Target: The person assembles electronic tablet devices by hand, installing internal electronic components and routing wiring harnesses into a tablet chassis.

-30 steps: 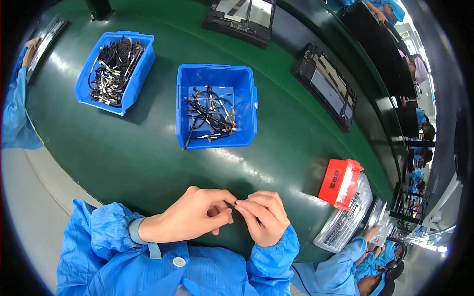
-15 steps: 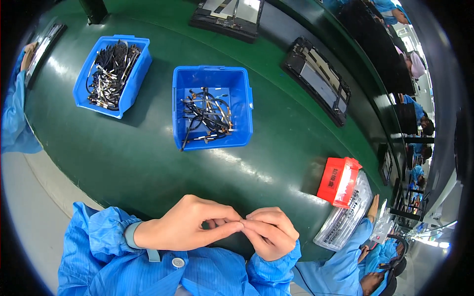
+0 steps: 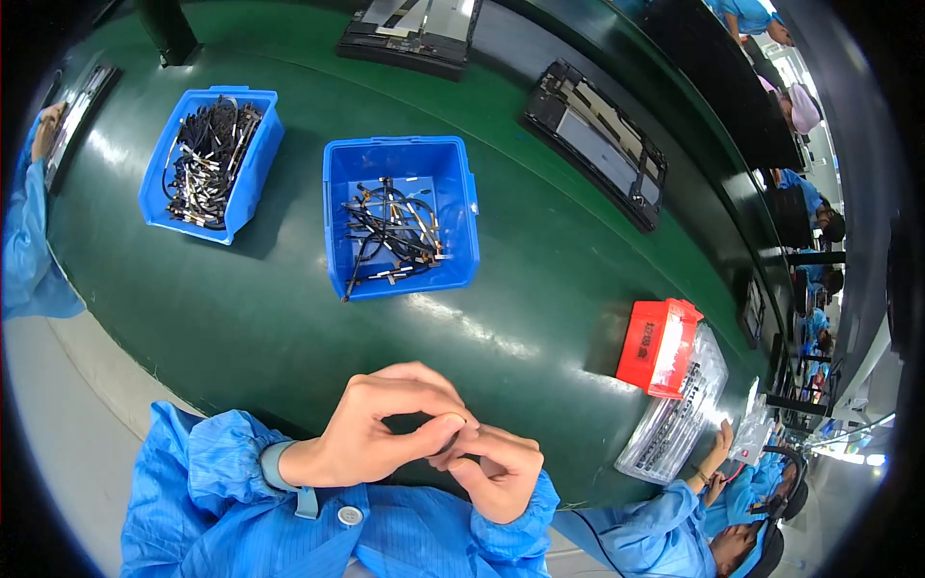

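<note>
My left hand (image 3: 390, 429) and my right hand (image 3: 499, 472) meet above the table's near edge, both in blue sleeves. On each, thumb and fingers are pinched closed, and the fingertips touch. A small dark bit shows between them, mostly hidden by the fingers; its kind cannot be made out. Ahead of my hands stands a blue bin (image 3: 332, 217) with a loose tangle of short black cables (image 3: 393, 231) with metallic ends. Farther left, a second blue bin (image 3: 252, 188) is heaped with similar black cables (image 3: 207, 159).
A red bin (image 3: 657, 347) sits at the right on clear plastic trays (image 3: 674, 424). Along the far side lie opened flat device housings (image 3: 602, 144). A co-worker's hand (image 3: 48, 130) rests on a device at far left; another co-worker's arm (image 3: 713, 458) is at lower right.
My hands have shifted slightly left and the right hand has turned, its fingers now more tucked against the left fingertips. The housings and bins appear a little farther left in view.
</note>
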Motion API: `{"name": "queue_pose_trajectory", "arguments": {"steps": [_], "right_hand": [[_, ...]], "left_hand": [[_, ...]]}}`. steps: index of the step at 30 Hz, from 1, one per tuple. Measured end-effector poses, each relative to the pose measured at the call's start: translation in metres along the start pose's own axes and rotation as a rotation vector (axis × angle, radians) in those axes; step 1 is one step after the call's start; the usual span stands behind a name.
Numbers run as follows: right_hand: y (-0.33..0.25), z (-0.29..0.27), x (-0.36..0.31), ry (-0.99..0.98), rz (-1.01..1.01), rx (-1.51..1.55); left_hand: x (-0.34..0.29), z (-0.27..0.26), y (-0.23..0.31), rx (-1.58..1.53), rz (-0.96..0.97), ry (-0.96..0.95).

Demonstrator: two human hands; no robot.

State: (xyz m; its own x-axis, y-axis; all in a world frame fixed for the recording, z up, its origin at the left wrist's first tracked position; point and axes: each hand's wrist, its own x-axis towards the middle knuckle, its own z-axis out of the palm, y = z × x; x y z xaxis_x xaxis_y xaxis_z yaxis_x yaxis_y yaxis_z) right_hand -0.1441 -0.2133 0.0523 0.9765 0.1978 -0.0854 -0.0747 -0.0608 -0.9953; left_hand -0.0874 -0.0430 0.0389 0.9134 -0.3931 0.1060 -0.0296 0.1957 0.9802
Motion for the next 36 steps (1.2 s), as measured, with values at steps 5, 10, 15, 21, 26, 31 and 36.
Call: {"name": "queue_pose_trajectory", "arguments": {"steps": [5, 10, 15, 21, 26, 31, 36], "right_hand": [[-0.004, 0.007, 0.002, 0.157, 0.015, 0.232], [-0.004, 0.004, 0.007, 0.195, -0.022, 0.071], [-0.006, 0.005, 0.011, 0.187, -0.041, -0.058], [-0.006, -0.002, 0.010, 0.244, -0.018, -0.206], [-0.014, -0.027, 0.014, 0.368, 0.035, -0.128], [-0.009, -0.033, 0.013, 0.353, 0.072, -0.075], [-0.015, -0.009, 0.015, 0.656, -0.240, -0.746]], "left_hand": [[0.000, 0.004, -0.001, -0.089, -0.059, -0.009], [-0.005, 0.001, 0.004, -0.343, -0.325, -0.012], [-0.004, -0.004, 0.009, -0.068, -0.169, -0.049], [0.000, -0.006, 0.008, -0.039, -0.200, -0.131], [0.003, -0.022, 0.009, 0.217, -0.395, -0.445], [-0.005, -0.014, 0.010, 0.020, -0.438, -0.415], [-0.005, -0.012, 0.011, -0.012, -0.363, -0.311]]}}
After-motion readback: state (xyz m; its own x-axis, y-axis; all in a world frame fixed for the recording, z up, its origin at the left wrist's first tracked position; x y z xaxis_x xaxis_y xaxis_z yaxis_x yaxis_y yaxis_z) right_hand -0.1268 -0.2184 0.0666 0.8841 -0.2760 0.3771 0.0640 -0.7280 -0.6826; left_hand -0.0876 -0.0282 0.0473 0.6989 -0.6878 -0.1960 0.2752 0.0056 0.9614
